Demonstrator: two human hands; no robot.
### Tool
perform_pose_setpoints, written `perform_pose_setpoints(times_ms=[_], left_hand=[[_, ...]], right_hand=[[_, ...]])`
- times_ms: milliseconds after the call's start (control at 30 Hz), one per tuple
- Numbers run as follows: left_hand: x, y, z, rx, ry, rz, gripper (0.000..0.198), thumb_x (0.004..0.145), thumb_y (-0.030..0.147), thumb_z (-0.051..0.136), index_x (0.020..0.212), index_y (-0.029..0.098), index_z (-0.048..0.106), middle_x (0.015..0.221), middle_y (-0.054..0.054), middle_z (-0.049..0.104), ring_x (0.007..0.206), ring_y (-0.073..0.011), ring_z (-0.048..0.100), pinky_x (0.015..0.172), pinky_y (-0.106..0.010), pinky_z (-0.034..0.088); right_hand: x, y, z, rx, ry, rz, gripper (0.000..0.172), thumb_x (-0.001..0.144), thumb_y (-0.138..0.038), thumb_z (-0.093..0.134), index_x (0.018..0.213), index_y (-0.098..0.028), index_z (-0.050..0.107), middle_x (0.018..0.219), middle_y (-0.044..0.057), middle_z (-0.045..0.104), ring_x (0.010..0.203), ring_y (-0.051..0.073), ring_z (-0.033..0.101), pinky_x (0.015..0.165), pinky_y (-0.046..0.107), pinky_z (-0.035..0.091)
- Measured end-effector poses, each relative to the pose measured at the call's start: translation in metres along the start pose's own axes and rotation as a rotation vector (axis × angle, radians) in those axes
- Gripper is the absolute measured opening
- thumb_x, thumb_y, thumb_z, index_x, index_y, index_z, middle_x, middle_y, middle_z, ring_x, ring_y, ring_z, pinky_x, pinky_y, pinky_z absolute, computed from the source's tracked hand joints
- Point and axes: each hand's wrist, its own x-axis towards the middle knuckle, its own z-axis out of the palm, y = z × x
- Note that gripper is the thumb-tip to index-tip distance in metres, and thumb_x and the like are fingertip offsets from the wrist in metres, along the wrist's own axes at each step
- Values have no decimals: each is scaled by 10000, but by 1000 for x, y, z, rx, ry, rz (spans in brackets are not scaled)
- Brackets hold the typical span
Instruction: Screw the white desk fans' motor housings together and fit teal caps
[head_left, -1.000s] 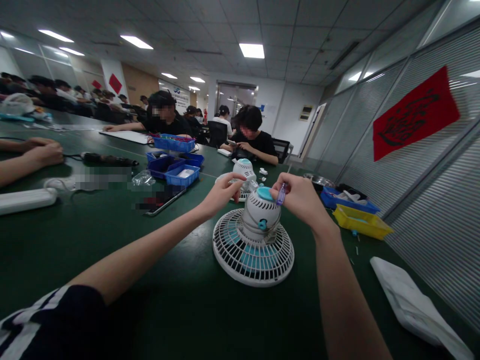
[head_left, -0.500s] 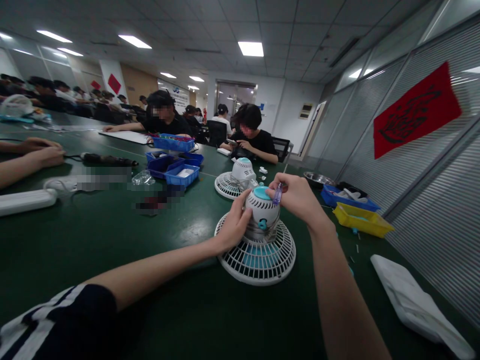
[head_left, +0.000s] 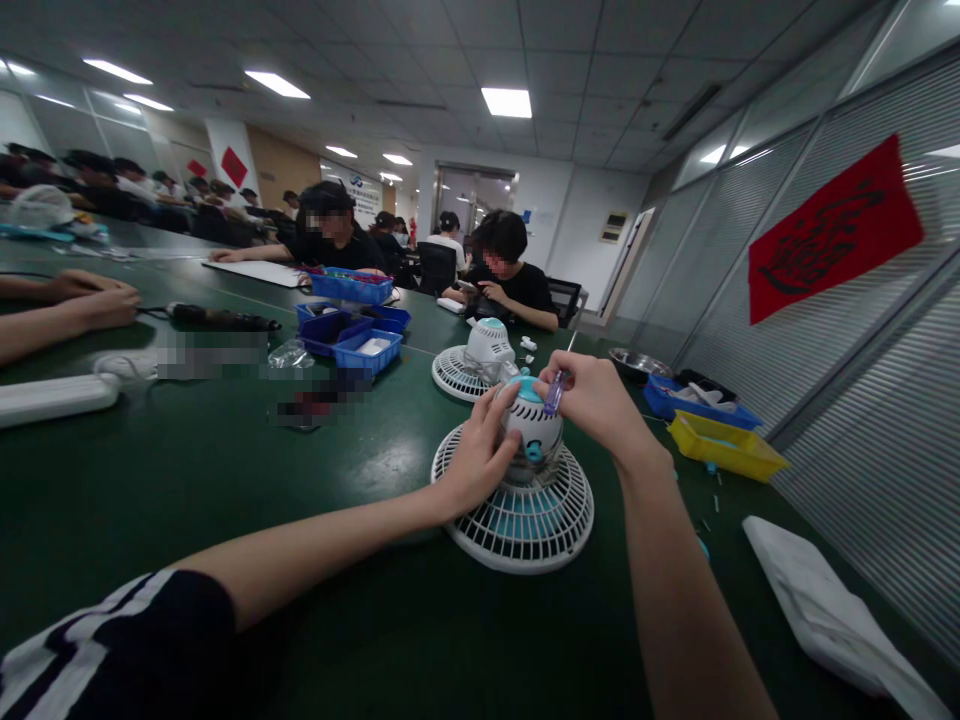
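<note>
Green table [head_left: 225,480], white fan [head_left: 517,525] lying grille-down: left hand [head_left: 476,462] is clasping its housing [head_left: 534,428] at 9 o'clock, right hand [head_left: 596,395] is pinching a near-upright purple screwdriver [head_left: 556,390] at 1 o'clock.

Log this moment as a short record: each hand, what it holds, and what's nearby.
left hand: wrapped around the motor housing of a white and teal plastic fan lying grille-down on the dark green table
right hand: pinching a small translucent purple tool at the housing's top
nearby: second white fan, yellow plastic tray, blue plastic bins
</note>
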Motion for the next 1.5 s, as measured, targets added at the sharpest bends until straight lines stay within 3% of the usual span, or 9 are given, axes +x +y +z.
perform_pose_setpoints(times_ms=[233, 300, 467, 600, 700, 767, 933, 1333, 1500], left_hand=[[2, 7, -3, 106, 20, 5, 489, 827, 222, 440, 1298, 298, 330, 1457, -37, 170, 1352, -248, 153, 1100, -509, 175], [3, 9, -4, 133, 15, 45, 500, 805, 188, 442, 1287, 274, 338, 1457, -39, 198, 1361, -247, 125, 1106, -513, 154], [10, 8, -7, 157, 6, 160, 494, 770, 164, 449, 1252, 229, 362, 1364, -70, 373, 1285, -235, 290, 1079, -490, 237], [11, 5, -9, 180, -5, 173, 482, 783, 189, 449, 1256, 223, 361, 1357, -82, 377, 1248, -237, 334, 1052, -481, 279], [9, 2, -8, 168, -19, 171, 505, 793, 191, 443, 1283, 224, 329, 1381, -85, 344, 1274, -235, 304, 1064, -474, 262], [8, 1, -8, 160, -25, 180, 519, 801, 190, 436, 1301, 229, 305, 1396, -84, 320, 1292, -232, 280, 1076, -471, 245], [5, -2, -8, 158, -43, 174, 540, 830, 206, 420, 1338, 252, 242, 1429, -81, 261, 1319, -228, 242, 1089, -469, 231], [2, 1, -6, 203, -49, 185, 575, 851, 221, 412, 1368, 254, 164, 1456, -93, 197, 1337, -236, 200, 1099, -470, 209], [2, 1, -7, 204, -45, 188, 578, 850, 220, 407, 1370, 263, 158, 1453, -93, 201, 1331, -248, 215, 1087, -486, 225]], right_hand=[[-2, 0, -2, -17, 1, -9, 49, 702, -206, 571, 662, -181, 584, 659, 27, 595, 589, 133, 500, 555, 231, 352], [-2, 1, -4, -15, -1, -13, 38, 695, -188, 572, 662, -178, 590, 649, 25, 591, 588, 132, 498, 548, 226, 349], [-2, 1, -4, 10, -22, -3, 37, 686, -157, 569, 662, -171, 594, 674, 33, 613, 599, 134, 509, 527, 218, 350], [-1, 3, -5, 55, -43, 14, 40, 700, -168, 572, 660, -168, 572, 743, 44, 639, 616, 136, 534, 525, 222, 364], [-4, 7, -14, 111, -102, -16, 120, 739, -216, 567, 634, -169, 533, 738, 31, 646, 586, 121, 542, 540, 228, 378], [-7, 10, -25, 83, -140, 14, 197, 775, -283, 553, 615, -175, 515, 623, 13, 617, 537, 120, 536, 531, 235, 373], [-15, 17, -48, -109, -81, 120, 276, 804, -374, 539, 609, -179, 546, 486, 5, 554, 516, 145, 535, 543, 267, 362], [-12, -12, -34, -52, -52, -51, 194, 822, -246, 492, 839, -167, 668, 751, 50, 657, 644, 152, 574, 590, 264, 389], [-12, -11, -28, 37, -3, -55, 355, 866, -461, 430, 969, -206, 655, 832, 58, 674, 633, 162, 586, 549, 262, 397]])
